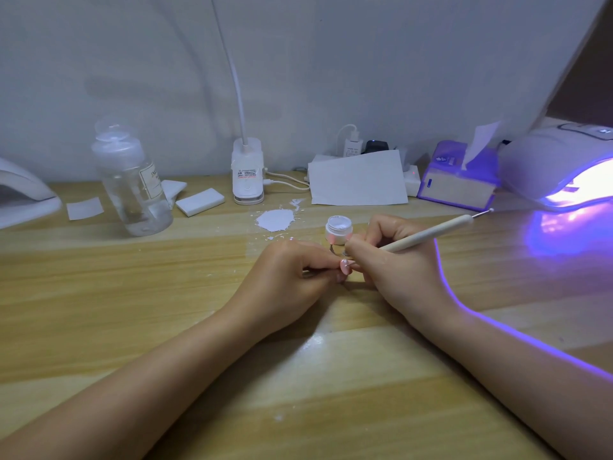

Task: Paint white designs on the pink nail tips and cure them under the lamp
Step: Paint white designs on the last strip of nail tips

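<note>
At the table's [99, 327] left edge sits part of a white lamp [23, 197], with a paper slip [84, 208] and a clear bottle [132, 180] beside it. Two foam blocks [200, 202] lie behind the bottle, then a clip light [248, 174] stands at the back edge. White spill [275, 220] marks the middle. Just before it, the left hand [285, 280] pinches a pink tip [345, 265] on a thin stick. An open jar [338, 230] stands behind the hands. The right hand [394, 260] is curled round a pen [428, 233], its point on the tip. Paper [358, 180], tissues [459, 184] and a lit curing lamp [560, 167] fill the back right corner.
</note>
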{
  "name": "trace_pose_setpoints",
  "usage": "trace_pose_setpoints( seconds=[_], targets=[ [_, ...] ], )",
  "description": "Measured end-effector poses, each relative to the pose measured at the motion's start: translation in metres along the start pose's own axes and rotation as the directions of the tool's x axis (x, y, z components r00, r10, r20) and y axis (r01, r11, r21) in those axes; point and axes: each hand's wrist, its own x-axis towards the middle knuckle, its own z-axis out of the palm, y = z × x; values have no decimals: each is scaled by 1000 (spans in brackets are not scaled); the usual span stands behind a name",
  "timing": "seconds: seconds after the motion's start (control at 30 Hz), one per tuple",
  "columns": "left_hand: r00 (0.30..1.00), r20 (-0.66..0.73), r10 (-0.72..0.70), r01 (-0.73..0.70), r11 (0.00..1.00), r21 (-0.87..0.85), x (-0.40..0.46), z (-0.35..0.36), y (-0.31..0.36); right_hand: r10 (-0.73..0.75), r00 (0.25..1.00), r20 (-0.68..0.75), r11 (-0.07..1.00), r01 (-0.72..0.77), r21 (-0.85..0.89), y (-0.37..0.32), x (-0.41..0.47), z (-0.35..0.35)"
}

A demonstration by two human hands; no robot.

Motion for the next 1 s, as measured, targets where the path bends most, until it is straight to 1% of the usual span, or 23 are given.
trace_pose_setpoints(
  seconds=[0.3, 0.57, 1.0],
  targets=[
    [1000, 3, -13, 13, 1000, 0, 0, -1, 2, -11, 1000, 13, 1000, 11, -13, -1, 0, 0],
    [1000, -3, -7, 7, 1000, 13, 0, -1, 1, -11, 1000, -5, 999, 11, -32, 0, 0, 0],
    [1000, 3, -13, 13, 1000, -6, 0, -1, 3, -10, 1000, 0, 1000, 10, -23, 0, 0, 0]
  ],
)
